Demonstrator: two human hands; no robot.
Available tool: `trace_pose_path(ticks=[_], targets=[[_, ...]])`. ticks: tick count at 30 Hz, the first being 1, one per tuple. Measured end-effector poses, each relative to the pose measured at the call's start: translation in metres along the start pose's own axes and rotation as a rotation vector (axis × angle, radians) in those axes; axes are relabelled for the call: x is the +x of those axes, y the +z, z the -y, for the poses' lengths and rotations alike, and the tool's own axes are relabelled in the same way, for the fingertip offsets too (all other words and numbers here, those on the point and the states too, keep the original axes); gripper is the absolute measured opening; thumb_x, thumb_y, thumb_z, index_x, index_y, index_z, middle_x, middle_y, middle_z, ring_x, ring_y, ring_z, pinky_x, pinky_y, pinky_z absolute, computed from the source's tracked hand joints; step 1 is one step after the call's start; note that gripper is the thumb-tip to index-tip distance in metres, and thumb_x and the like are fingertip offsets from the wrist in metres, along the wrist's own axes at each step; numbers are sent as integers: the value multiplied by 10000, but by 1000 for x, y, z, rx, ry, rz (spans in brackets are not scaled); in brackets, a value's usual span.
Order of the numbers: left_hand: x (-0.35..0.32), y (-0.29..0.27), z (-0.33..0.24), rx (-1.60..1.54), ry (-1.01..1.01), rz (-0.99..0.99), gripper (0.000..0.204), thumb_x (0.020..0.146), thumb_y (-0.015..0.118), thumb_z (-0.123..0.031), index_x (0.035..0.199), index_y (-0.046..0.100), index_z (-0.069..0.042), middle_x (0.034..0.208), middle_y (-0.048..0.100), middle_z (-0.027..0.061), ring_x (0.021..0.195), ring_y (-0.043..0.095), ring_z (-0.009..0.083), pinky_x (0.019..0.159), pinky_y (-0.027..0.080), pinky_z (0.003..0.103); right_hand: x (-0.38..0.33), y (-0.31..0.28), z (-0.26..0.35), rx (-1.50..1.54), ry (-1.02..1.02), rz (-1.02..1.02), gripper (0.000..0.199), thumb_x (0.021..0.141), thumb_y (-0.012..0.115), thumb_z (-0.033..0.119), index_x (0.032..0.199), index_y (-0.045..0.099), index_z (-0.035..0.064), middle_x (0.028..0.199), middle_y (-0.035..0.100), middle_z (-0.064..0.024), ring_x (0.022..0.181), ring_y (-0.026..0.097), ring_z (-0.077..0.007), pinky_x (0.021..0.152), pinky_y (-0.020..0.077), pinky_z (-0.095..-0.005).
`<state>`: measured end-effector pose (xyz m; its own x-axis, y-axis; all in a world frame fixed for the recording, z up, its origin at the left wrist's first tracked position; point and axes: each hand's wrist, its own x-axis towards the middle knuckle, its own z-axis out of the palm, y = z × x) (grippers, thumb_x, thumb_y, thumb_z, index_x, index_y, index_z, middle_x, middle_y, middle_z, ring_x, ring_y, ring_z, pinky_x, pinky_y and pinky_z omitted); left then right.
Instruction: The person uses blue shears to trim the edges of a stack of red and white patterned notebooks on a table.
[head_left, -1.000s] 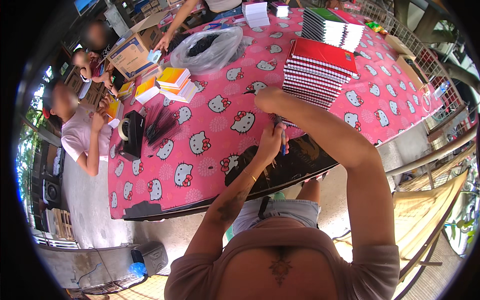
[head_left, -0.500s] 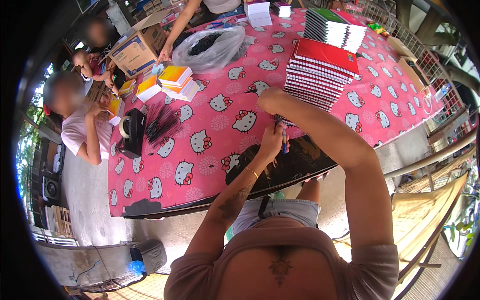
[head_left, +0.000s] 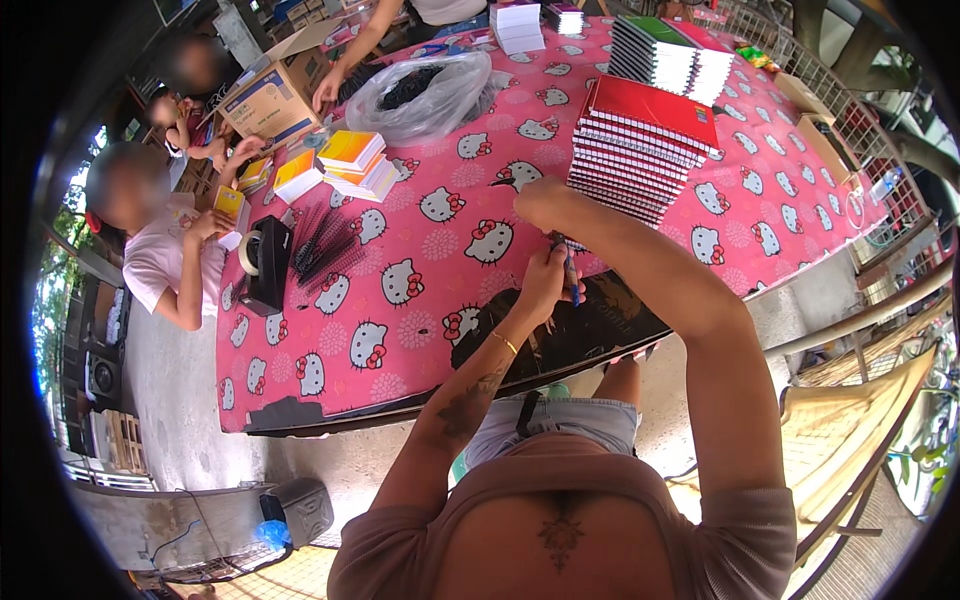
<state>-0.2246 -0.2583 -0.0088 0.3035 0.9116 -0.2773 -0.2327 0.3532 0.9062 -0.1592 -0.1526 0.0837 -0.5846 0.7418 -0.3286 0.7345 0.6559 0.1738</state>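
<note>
I see both hands barely shifted, so the hold stays steady: left hand (head_left: pixel 545 275) pinching a slim blue object (head_left: pixel 573 284) near the red notebooks (head_left: pixel 645 150), right hand's (head_left: pixel 541 202) fingers hidden, so I can't tell.

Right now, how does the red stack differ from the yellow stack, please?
The red stack is clearly taller than the yellow stack. The red stack shows spiral bindings; the yellow stack shows plain white sides. The red stack stands nearer the left hand than the yellow stack does. Both rest on the pink cover.
</note>
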Motion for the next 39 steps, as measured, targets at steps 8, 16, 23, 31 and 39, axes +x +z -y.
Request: trace_pose_path(ticks=[8, 16, 23, 31, 39], targets=[[-14, 3, -3, -48, -89, 26, 313, 979, 432, -295, 1058, 469, 5, 779, 596, 131, 604, 634, 231, 513, 576, 401, 7, 7, -5, -18, -16, 68, 223, 651, 740, 109, 868, 719, 61, 890, 699, -123, 843, 683, -291, 664, 554, -390], [1, 0, -2, -31, -78, 2, 300, 978, 430, -299, 998, 489, -6, 749, 589, 122, 583, 629, 238, 524, 578, 416, 13, 12, 1, -40, 27, 126, 223, 643, 726, 96, 863, 722, 58, 875, 702, -108, 812, 684, -282, 630, 550, -398], [-9, 1, 1, -98, -187, 35, 333, 981, 417, -314, 1064, 477, 3, 881, 609, 181, 726, 666, 316, 594, 571, 467, 9, 9, 2, -52, 12, 109, 226, 630, 713, 67, 855, 727, 65, 839, 699, -110, 777, 681, -278, 605, 546, -397], [-1, -2, -7, -157, -244, 57, 323, 986, 395, -302, 1044, 479, 5, 927, 602, 197, 774, 660, 326, 665, 563, 491, 8, 12, 8, -68, 43, 122, 254, 593, 770, 100, 842, 726, 66, 844, 701, -87, 807, 683, -245, 611, 544, -373], [6, -4, -4, -45, -192, 82, 304, 987, 399, -313, 913, 479, -30, 772, 591, 116, 640, 629, 268, 620, 573, 430, 18, 27, 5, -74, 38, 134, 185, 638, 696, 56, 820, 721, 74, 822, 694, -83, 785, 678, -241, 603, 538, -379]])
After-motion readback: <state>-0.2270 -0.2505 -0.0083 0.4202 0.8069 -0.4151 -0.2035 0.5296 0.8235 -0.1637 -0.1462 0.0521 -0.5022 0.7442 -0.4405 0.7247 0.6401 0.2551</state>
